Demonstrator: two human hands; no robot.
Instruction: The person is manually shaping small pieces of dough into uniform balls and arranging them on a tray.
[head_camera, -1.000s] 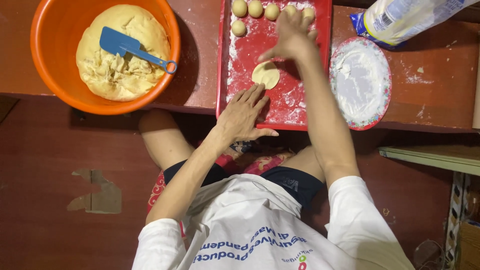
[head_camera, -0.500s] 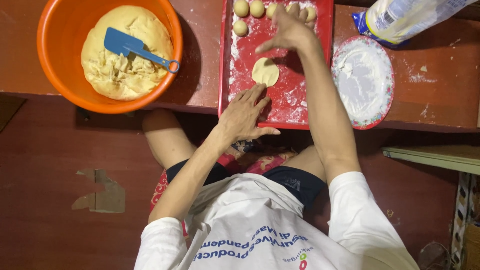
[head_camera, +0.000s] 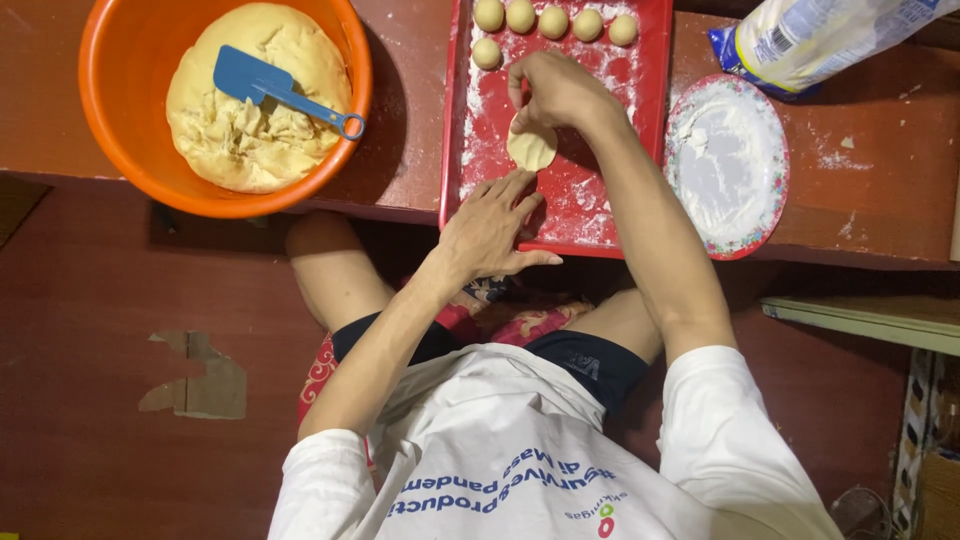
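Fingers (head_camera: 530, 100) of the right hand (head_camera: 555, 92) are now closing on the flattened pale dough disc (head_camera: 531, 148) on the floured red tray (head_camera: 655, 120) — having left the dough balls (head_camera: 553, 20) — while the left hand (head_camera: 490, 228) is resting open-palmed at the tray's edge.

Tray (head_camera: 655, 120): red plastic, smooth, dulled by a patchy white flour dusting. Dough disc (head_camera: 531, 148) under the right hand (head_camera: 556, 92): pale, soft, matt. Dough balls (head_camera: 553, 20): smooth, tan, faint sheen. Left hand (head_camera: 490, 228) lay bare on the tray's near edge. Bowl (head_camera: 120, 150): orange plastic, glossy. Dough mass (head_camera: 230, 130) in it looked rough, torn, sticky. Scraper (head_camera: 262, 82): blue plastic, smooth. Plate (head_camera: 775, 160): floral-rimmed, coated in matt white powder. Flour bag (head_camera: 830, 35): glossy plastic film. Table (head_camera: 860, 210): red-brown painted wood, slightly shiny, flour-speckled. Floor (head_camera: 100, 330): dark red, matt, paint chipped in one patch. Shirt (head_camera: 520, 460): white cloth.
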